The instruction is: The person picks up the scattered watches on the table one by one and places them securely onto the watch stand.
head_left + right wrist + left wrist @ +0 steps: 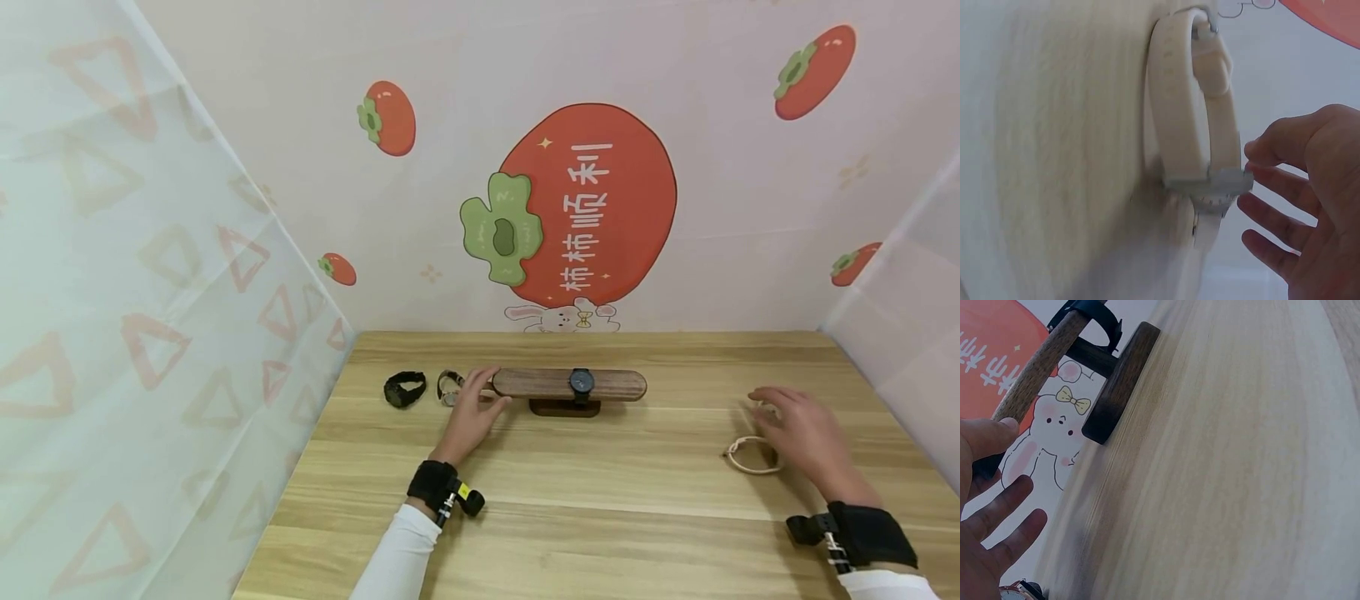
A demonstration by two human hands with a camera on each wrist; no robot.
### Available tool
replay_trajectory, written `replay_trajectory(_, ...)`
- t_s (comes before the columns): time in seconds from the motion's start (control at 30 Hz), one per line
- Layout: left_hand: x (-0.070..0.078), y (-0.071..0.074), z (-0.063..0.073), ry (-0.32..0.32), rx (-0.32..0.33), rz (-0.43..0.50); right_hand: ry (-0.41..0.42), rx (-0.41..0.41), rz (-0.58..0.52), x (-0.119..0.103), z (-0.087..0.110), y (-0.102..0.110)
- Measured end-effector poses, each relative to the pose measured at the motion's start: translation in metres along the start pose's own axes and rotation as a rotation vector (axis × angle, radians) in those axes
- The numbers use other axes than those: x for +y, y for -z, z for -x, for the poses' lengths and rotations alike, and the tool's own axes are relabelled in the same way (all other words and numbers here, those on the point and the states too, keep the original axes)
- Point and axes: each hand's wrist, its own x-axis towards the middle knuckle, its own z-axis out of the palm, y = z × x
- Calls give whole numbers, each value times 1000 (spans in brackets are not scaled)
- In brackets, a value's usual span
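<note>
Resting on its side at the right of the table (570, 508), the cream watch (1179, 112) has its strap closed in a loop, likely why it holds that pose; pale band, row of holes, greyish case, dial mostly hidden. Right hand (808, 433) just beside it, fingers apart, contact can't be told. Farther over, left hand (468, 418) pinches the left end of the wooden stand (532, 383), probably to steady it. Raised brown bar, dark foot; black watch (581, 381) wraps it, likely for display
</note>
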Motion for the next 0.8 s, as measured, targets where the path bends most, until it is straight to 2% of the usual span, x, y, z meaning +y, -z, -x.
replay_trajectory(0.27,1,0,0,2,3,-5,-43,-58,10,10,7,3)
replay_trajectory(0.5,0,0,0,8,-1,-9,-84,-141,0,14,10,3)
replay_trajectory(0.8,0,0,-1,10,5,-22,-93,-121,-35,9,9,1)
